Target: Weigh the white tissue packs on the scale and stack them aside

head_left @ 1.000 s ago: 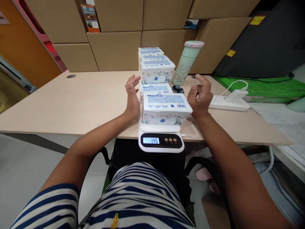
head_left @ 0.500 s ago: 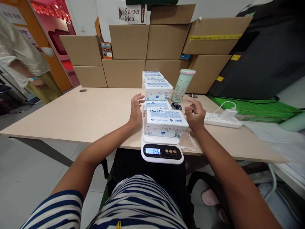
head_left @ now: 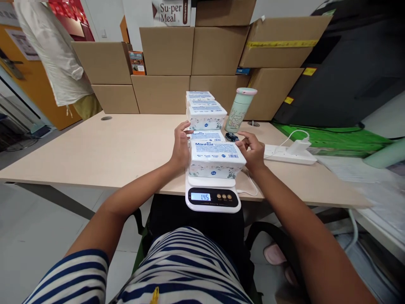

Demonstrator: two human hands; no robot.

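Note:
A white pack of tissues (head_left: 218, 159) printed "Manhua" sits on the white digital scale (head_left: 212, 181), whose display (head_left: 200, 197) reads 1.45. Right behind it is a lower-lying tissue pack (head_left: 207, 136). Farther back, more tissue packs (head_left: 206, 116) stand in a row. My left hand (head_left: 181, 145) is at the left side of the front packs, fingers stretched and apart, fingertips by the pack behind. My right hand (head_left: 254, 151) is at the front pack's right rear corner, fingers bent and loosely apart; whether it touches is unclear.
A mint green bottle (head_left: 240, 110) stands right of the packs, with a small dark object (head_left: 232, 137) beside it. A white power strip (head_left: 289, 155) with a plug lies farther right. Cardboard boxes (head_left: 164, 95) line the table's back edge. Another person (head_left: 53, 55) stands at the far left.
My right hand has moved left, closer to the front pack. My left hand stays beside the packs. The view has shifted slightly, and the other person has moved right.

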